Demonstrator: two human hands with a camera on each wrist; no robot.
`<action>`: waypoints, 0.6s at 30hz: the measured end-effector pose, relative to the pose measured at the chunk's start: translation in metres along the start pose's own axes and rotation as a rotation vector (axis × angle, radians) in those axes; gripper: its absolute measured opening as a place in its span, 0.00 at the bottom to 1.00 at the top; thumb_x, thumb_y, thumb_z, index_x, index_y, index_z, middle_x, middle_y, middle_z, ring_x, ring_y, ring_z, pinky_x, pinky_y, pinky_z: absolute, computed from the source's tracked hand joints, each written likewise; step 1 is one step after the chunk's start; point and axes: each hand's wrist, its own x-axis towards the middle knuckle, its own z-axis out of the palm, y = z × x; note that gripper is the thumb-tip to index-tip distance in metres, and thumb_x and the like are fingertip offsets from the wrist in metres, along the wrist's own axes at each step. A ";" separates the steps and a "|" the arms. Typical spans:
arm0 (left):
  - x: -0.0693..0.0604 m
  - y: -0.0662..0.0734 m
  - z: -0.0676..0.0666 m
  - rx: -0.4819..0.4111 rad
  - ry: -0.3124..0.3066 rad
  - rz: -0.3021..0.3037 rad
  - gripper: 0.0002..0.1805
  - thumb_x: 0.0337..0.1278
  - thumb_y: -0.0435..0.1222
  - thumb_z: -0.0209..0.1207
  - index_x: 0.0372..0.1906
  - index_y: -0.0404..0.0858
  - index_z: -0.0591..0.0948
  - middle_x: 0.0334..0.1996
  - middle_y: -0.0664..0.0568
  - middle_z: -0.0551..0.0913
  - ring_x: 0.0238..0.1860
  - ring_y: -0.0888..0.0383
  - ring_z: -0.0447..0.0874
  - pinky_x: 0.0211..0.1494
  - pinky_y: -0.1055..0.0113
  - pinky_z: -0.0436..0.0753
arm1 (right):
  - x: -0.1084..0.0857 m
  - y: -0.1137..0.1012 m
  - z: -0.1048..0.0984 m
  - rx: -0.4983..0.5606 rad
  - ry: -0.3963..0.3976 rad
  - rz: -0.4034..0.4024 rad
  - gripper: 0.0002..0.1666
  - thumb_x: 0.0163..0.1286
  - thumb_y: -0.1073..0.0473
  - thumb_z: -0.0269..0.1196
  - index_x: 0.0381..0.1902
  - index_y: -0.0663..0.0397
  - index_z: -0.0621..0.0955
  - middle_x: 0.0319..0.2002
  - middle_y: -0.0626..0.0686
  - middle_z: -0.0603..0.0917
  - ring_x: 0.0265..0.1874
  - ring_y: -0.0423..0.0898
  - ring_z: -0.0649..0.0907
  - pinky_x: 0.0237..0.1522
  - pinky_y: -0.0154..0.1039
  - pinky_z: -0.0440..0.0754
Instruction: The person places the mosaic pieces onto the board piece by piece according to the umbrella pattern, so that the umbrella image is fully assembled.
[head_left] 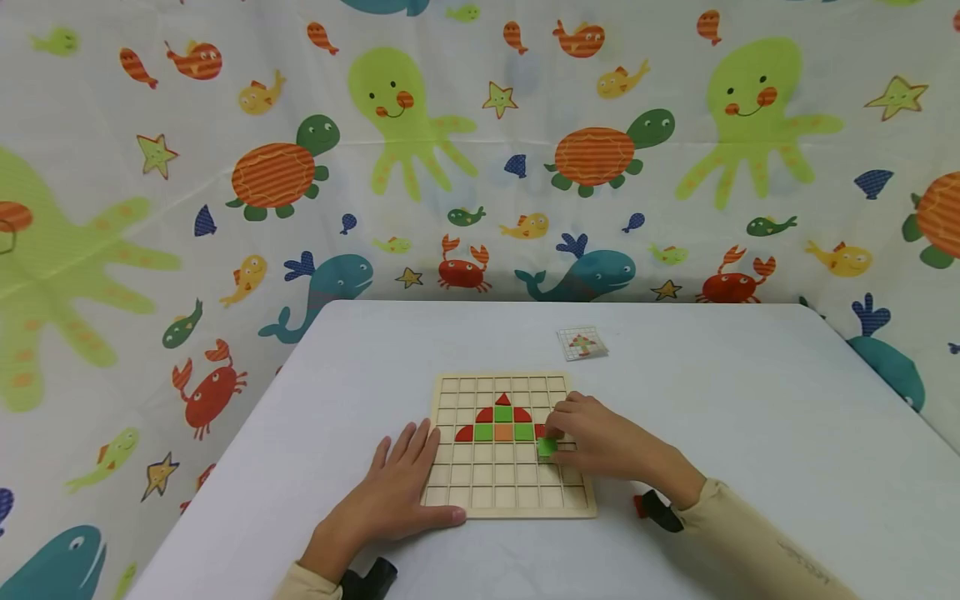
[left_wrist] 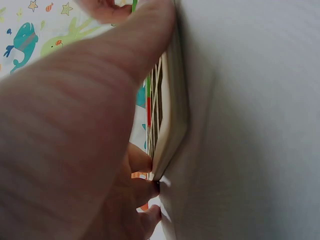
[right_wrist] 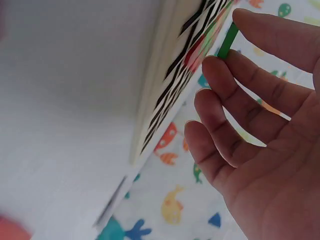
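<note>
A wooden grid board (head_left: 480, 498) lies flat on the white table, with red, green and orange tiles (head_left: 504, 432) set in its upper middle cells. Between thumb and fingers my right hand (head_left: 600, 435) pinches a green square tile (head_left: 547, 447) over the board's right half. The right wrist view shows that green tile (right_wrist: 228, 40) edge-on at the fingertips. My left hand (head_left: 401, 483) rests at the board's lower left, fingers straight along the left edge and thumb on the front edge. In the left wrist view, the hand (left_wrist: 115, 90) hides much of the board (left_wrist: 172, 100).
Behind the board lies a small pattern card (head_left: 582, 342) printed with a coloured figure. A red piece (head_left: 640, 506) shows on the table beside the right wrist, partly hidden by the wrist camera. A sea-animal curtain (head_left: 465, 167) hangs behind the table.
</note>
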 end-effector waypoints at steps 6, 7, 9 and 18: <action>0.000 0.000 -0.002 -0.004 -0.005 -0.001 0.70 0.51 0.73 0.68 0.86 0.33 0.55 0.86 0.39 0.49 0.86 0.40 0.40 0.82 0.34 0.39 | 0.026 -0.016 0.008 -0.012 -0.026 -0.092 0.08 0.68 0.58 0.76 0.40 0.50 0.86 0.36 0.41 0.83 0.42 0.43 0.76 0.50 0.42 0.80; 0.000 0.000 -0.002 -0.006 -0.004 0.000 0.70 0.51 0.73 0.69 0.86 0.32 0.55 0.86 0.39 0.49 0.86 0.39 0.40 0.82 0.34 0.39 | 0.029 -0.018 0.009 -0.010 -0.032 -0.093 0.08 0.68 0.59 0.76 0.40 0.51 0.86 0.36 0.41 0.83 0.42 0.43 0.76 0.49 0.41 0.80; -0.001 0.000 -0.003 -0.002 0.000 0.003 0.70 0.51 0.73 0.69 0.86 0.32 0.56 0.86 0.39 0.50 0.86 0.39 0.40 0.82 0.34 0.39 | 0.035 -0.021 0.012 -0.011 -0.045 -0.094 0.08 0.68 0.58 0.76 0.41 0.50 0.86 0.35 0.40 0.82 0.41 0.42 0.76 0.49 0.41 0.80; -0.003 0.002 -0.004 0.007 0.010 0.022 0.69 0.53 0.72 0.69 0.85 0.31 0.56 0.86 0.38 0.50 0.86 0.38 0.41 0.82 0.33 0.39 | 0.047 -0.029 0.020 -0.022 -0.053 -0.105 0.09 0.69 0.57 0.76 0.40 0.49 0.85 0.30 0.39 0.76 0.38 0.42 0.74 0.44 0.38 0.76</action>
